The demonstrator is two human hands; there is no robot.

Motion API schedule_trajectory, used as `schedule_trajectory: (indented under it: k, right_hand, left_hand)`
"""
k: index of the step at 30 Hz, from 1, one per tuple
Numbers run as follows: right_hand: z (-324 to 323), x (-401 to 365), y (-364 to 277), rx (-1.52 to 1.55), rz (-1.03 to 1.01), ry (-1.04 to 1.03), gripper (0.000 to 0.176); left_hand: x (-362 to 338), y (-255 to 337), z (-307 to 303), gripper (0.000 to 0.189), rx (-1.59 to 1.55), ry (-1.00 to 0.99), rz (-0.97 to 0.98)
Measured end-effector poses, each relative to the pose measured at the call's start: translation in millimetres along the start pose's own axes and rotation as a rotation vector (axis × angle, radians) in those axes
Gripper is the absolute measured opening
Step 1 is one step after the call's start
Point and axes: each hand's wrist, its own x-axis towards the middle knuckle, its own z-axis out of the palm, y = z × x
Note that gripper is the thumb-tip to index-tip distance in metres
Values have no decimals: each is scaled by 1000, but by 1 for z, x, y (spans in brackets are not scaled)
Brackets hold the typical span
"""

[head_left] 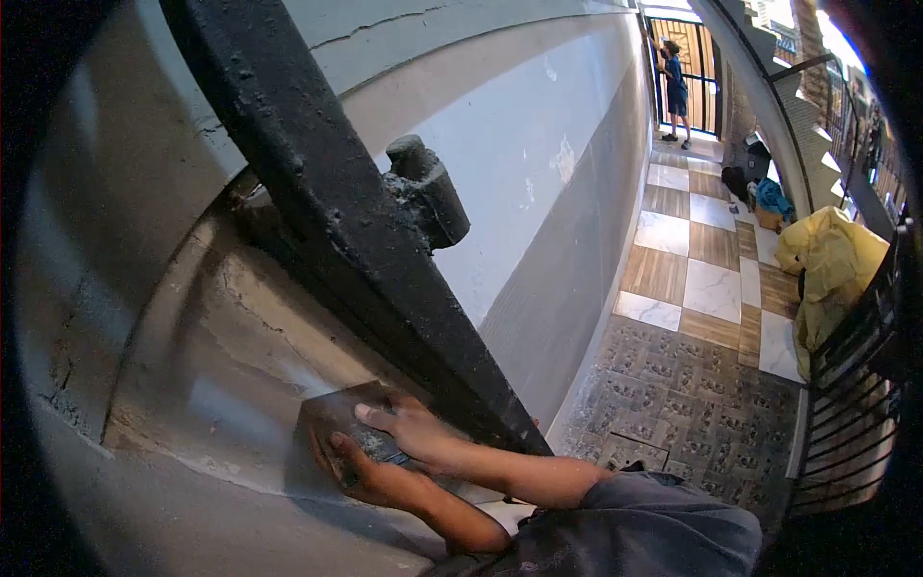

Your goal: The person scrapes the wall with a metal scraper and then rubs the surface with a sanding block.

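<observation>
A dark rectangular block [332, 412] is below the black metal bar [327, 192]. Left hand [365, 476] and right hand [415, 430] both pinch it in their grip, the right one nearer the bar.

dark bundle [735, 182] on checkered floor [661, 236]

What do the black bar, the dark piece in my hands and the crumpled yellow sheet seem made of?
Black bar: probably metal, thickly painted, given its lumpy, dull-sheened surface. Dark piece: matte and pale-speckled, but its material is unclear. Yellow sheet: perhaps plastic or coated fabric, judging by its loose folds.
</observation>
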Motion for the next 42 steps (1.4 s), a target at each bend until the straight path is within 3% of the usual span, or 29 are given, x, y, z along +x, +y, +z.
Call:
schedule_trajectory:
  k: [3, 12, 14, 18, 20, 21, 24, 26, 28, 32, 37, 40, 42]
  right_hand:
    - [-6, 11, 13, -228, 129, 95, 50]
    - [-5, 12, 12, -131, 105, 77, 50]
    - [-3, 18, 17, -122, 135, 34, 51]
    - [-1, -3, -15, -349, 32, 55, 64]
    - [-1, -10, -24, -298, 82, 9, 66]
    - [-1, -12, -28, -246, 127, -57, 68]
    - [-1, -8, -13, -296, 97, 35, 68]
    - [-4, 0, -9, -254, 96, 9, 65]
    - [-5, 4, -7, -302, 81, -34, 62]
    - [-4, 3, -7, -194, 138, -80, 58]
    - [-2, 3, 3, -75, 122, -53, 55]
    - [0, 10, 19, -54, 5, -26, 48]
    - [3, 4, 12, -207, 2, 76, 49]
  left_hand:
    - [2, -6, -4, 46, 99, 15, 22]
    - [-3, 7, 3, 50, 35, 51, -33]
    - [-6, 12, 6, 51, 22, 115, -135]
    - [4, -14, -7, 50, 51, 84, -91]
    - [6, -8, -5, 51, 168, 81, 5]
    - [0, -3, -2, 42, 45, 143, -137]
    - [-1, -6, -6, 41, 68, 87, -49]
    - [4, -10, -4, 41, 53, 43, 22]
    - [1, -7, -1, 53, 134, 94, -38]
    - [-1, -6, -3, 51, 113, 92, -91]
    - [1, -10, -9, 51, 145, 24, 33]
    - [-1, -11, -8, 50, 111, 81, -40]
    - [-2, -10, -7, 48, 108, 99, -31]
